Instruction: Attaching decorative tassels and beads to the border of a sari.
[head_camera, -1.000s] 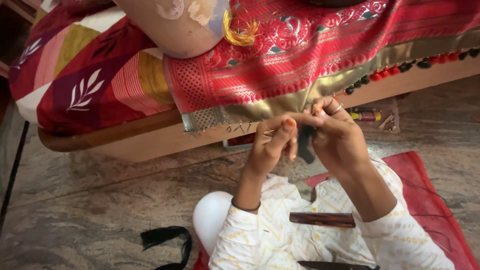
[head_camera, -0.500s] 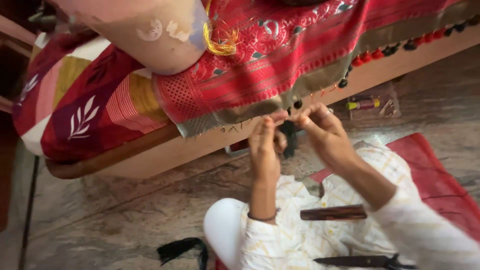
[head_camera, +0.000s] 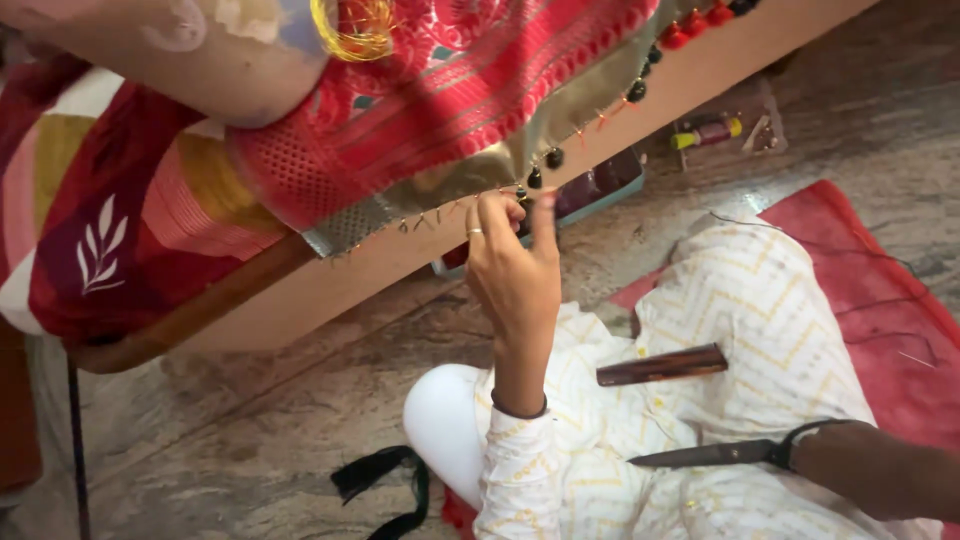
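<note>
Left hand (head_camera: 512, 270) is up at the red cloth's gold border (head_camera: 440, 190), fingertips pinching a dark bead tassel (head_camera: 527, 190) on its edge. Right hand sits out of view; scissors (head_camera: 720, 454) and a brown wooden stick (head_camera: 662, 366) lie in the lap.

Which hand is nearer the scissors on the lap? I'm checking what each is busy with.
Right. The right hand is at the handle of the scissors; the left hand is raised away at the red cloth's beaded edge.

The draped cloth (head_camera: 480, 90) was red with a gold border and black and red tassel beads (head_camera: 555, 158). The garment (head_camera: 760, 330) was white with a yellow zigzag. The comb-like piece (head_camera: 662, 366) appeared dark brown.
</note>
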